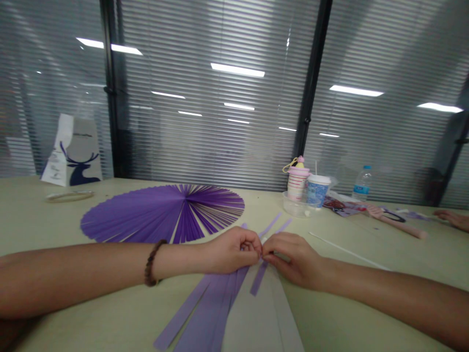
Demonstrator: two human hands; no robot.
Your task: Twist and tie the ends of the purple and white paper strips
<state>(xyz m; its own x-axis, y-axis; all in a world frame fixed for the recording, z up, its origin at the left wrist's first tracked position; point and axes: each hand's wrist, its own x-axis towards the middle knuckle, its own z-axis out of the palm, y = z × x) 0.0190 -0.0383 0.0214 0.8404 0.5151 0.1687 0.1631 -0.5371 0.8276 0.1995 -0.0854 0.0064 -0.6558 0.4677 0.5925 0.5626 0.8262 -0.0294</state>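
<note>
Nearest, a loose bundle of purple paper strips [216,303] lies on the bench [110,318] with its long axis running away from the body and a little to the right, passing under both fists. Just above it the left hand [229,250] and right hand [289,259] meet fingertip to fingertip, each grip pressed together and pinching the same small spot on one purple strip [261,274] between them — neither hand nearer than the other. Farther off lie a round purple paper fan [161,210] to the left, a clear bowl [298,208] with cups, and a water bottle [362,183].
</note>
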